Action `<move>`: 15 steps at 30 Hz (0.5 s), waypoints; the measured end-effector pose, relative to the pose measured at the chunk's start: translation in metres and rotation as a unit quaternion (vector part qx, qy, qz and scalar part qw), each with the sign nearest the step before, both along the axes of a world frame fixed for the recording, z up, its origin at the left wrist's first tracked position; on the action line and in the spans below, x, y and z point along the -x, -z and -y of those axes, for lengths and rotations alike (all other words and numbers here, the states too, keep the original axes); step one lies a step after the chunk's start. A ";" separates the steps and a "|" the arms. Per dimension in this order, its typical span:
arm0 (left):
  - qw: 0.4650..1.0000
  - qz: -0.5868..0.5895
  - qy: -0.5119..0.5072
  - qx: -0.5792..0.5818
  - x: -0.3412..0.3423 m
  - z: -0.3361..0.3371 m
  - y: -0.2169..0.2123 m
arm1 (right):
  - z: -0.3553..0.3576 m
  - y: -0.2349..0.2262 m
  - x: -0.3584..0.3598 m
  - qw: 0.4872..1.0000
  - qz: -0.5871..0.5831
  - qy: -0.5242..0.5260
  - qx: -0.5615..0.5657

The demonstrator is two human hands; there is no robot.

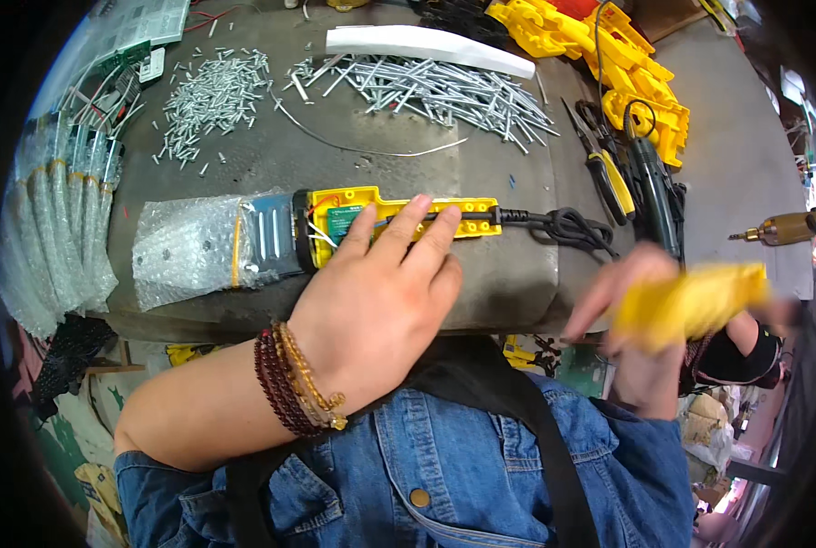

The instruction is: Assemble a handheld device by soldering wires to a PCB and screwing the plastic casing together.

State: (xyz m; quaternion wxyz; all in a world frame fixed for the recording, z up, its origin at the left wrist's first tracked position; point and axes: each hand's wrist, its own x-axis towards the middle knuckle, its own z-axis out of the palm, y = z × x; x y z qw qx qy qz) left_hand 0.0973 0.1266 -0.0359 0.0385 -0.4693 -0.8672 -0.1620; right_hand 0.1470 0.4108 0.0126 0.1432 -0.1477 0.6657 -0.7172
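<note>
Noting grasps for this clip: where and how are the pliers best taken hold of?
Probably by the yellow-and-black handles, coming from the near side: the pliers lie on their side with that end nearest.

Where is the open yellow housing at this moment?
In the head view, the housing lies centrally under the left hand, between the bubble-wrapped part at left and the black cable at right.

An opened yellow handle point(481, 228) lies sideways, green board point(338, 222) showing; a blurred yellow piece point(686, 304) is raised.
</note>
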 end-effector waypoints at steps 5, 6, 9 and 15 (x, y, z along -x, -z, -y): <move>1.000 0.015 -0.010 0.006 0.001 0.001 0.002 | 0.057 0.047 0.066 0.965 -0.216 0.151 -0.001; 1.000 0.020 -0.010 0.009 0.001 0.002 0.002 | 0.060 0.054 0.069 0.959 -0.229 0.149 -0.080; 1.000 0.012 -0.008 -0.003 0.000 0.000 0.002 | 0.057 0.063 0.066 0.956 -0.235 0.165 -0.064; 0.999 -0.025 -0.019 -0.028 0.000 0.000 0.008 | 0.079 0.068 0.056 0.940 -0.253 0.168 -0.157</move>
